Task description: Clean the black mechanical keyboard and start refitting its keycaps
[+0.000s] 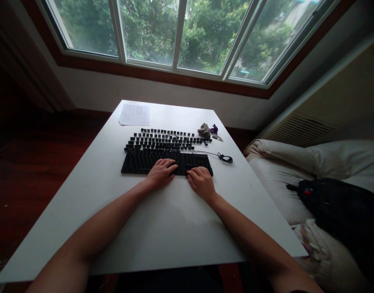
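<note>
A black keyboard [135,163] lies on the white table, its base seemingly bare of most keycaps. My left hand [161,173] rests over the middle of its front edge, fingers stretched across the base and slightly apart. On the right part of the keyboard lies my right hand [201,181], its fingers bent a little and its thumb at the front edge. I make out nothing held in either hand; what is under the fingertips is hidden. Behind the keyboard, loose black keycaps [156,141] stand in several rows.
A printed sheet of paper [135,114] lies at the table's far left. Grey cloth [203,131], a purple bundle [214,129] and small tools [217,138] sit at the far right. The coiled black cable [225,158] lies beside the keyboard. A sofa [266,162] flanks the table [171,228].
</note>
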{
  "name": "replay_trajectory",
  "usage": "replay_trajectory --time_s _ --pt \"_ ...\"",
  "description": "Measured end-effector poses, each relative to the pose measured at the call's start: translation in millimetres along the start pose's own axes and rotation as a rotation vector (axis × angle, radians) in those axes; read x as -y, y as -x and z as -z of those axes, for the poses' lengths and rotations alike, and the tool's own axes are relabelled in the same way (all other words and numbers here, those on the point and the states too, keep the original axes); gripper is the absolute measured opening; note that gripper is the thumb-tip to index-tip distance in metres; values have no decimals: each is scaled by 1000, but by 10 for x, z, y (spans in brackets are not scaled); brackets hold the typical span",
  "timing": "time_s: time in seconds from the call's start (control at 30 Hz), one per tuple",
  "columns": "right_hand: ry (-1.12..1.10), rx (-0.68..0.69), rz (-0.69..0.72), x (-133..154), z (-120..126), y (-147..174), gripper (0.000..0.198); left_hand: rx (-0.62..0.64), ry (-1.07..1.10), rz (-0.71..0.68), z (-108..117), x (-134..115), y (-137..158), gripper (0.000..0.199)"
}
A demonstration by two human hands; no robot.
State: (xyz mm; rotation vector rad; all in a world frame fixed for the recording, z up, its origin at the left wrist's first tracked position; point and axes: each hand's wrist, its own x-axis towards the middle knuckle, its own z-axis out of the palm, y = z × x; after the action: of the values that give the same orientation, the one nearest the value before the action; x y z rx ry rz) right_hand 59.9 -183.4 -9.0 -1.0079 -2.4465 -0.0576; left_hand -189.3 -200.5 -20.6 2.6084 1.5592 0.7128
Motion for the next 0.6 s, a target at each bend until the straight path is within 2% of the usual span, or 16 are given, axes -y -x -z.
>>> replay_trajectory --time_s 0.43,0.6 --pt "19 8 -37 6 -4 20 27 6 -15 0 -6 -7 -10 44" --pt "-15 18 -49 -84 44 2 25 7 3 8 -22 -18 -26 46"
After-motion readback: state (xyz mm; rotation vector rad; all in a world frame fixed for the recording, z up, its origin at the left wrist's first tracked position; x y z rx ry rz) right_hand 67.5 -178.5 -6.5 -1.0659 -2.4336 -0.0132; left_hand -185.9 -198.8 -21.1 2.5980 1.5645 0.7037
